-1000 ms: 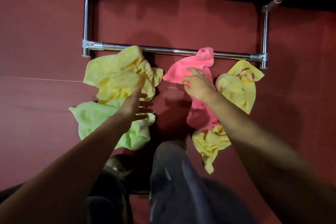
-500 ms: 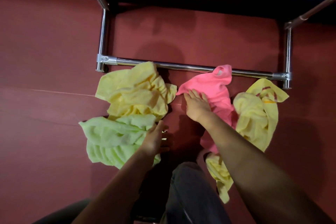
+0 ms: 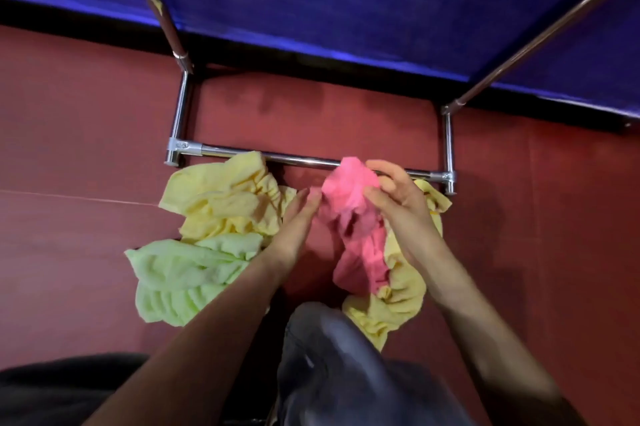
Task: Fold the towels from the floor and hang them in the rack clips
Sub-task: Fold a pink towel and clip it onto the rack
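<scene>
The pink towel (image 3: 349, 197) is up off the floor (image 3: 76, 148), between the two hands. The right hand (image 3: 401, 214) holds its top. The right fingers (image 3: 384, 167) curl over the bunched top of the towel, and the thumb presses on it from below. The left hand (image 3: 294, 231) is on the other side. Its fingers (image 3: 306, 204) are nearly straight and close together, and the tips touch the towel's left edge. I cannot tell if they pinch it. The rest of the pink towel hangs down in a crumpled strip between the wrists. It is just in front of the shiny bar of the rack (image 3: 298, 159). A yellow towel (image 3: 225, 197) and a green towel (image 3: 180, 273) lie in a heap on the floor to the left. Another yellow towel (image 3: 398, 290) lies under the pink one on the right.
</scene>
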### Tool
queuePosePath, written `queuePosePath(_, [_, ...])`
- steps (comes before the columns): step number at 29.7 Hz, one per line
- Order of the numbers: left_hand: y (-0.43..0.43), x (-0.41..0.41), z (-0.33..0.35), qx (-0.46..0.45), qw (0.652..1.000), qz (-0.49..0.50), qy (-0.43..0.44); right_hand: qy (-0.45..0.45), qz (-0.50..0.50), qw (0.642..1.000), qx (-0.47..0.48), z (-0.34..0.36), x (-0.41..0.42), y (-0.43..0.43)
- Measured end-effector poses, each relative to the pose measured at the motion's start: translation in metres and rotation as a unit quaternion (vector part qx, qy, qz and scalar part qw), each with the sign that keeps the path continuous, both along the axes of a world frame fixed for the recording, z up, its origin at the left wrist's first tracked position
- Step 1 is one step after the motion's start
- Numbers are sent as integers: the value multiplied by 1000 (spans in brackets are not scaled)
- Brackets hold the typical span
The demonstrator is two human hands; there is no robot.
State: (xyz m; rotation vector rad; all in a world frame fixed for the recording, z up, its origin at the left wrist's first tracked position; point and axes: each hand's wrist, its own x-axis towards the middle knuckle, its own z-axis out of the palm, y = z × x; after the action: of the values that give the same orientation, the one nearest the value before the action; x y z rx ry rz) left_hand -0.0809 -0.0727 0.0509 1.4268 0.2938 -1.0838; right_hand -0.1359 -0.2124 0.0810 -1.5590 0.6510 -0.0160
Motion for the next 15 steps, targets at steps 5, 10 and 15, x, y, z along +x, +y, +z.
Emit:
queuePosePath(5, [-5,10,63,-128,987,-97,-28,-66,16,994,84,84,-11,-8])
queuePosePath(10, [5,10,154,-146,953,-116,-237,-132,25,988,78,154,-24,-2])
queuePosePath(15, [43,-20,262,-186,898,-116,-382,-189,41,979,58,262,-62,41])
